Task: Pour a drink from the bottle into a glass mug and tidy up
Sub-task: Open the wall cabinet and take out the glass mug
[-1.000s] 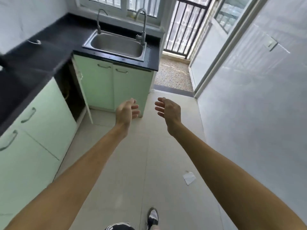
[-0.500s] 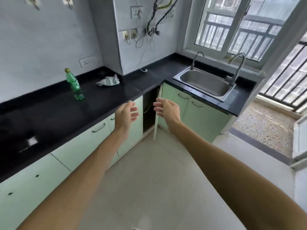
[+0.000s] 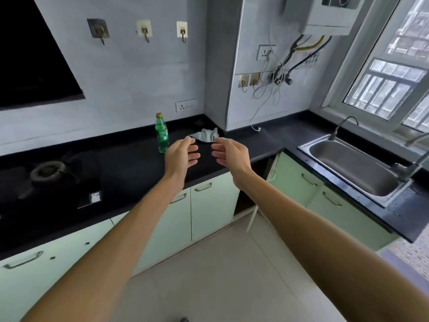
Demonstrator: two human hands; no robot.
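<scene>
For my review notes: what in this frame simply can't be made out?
- Glass mug: none shows in the head view; possibly off-frame.
- Bottle: head view, label too small to read; fill level unclear.
- Open cabinet: head view, inside dark, partly behind the right hand and arm.
- Cloth: head view, near edge behind the left hand.

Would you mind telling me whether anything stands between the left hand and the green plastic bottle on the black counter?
Nothing visible does. The open left hand hovers just right of the green plastic bottle, only bare black counter between them; the crumpled grey cloth lies further right.
</scene>
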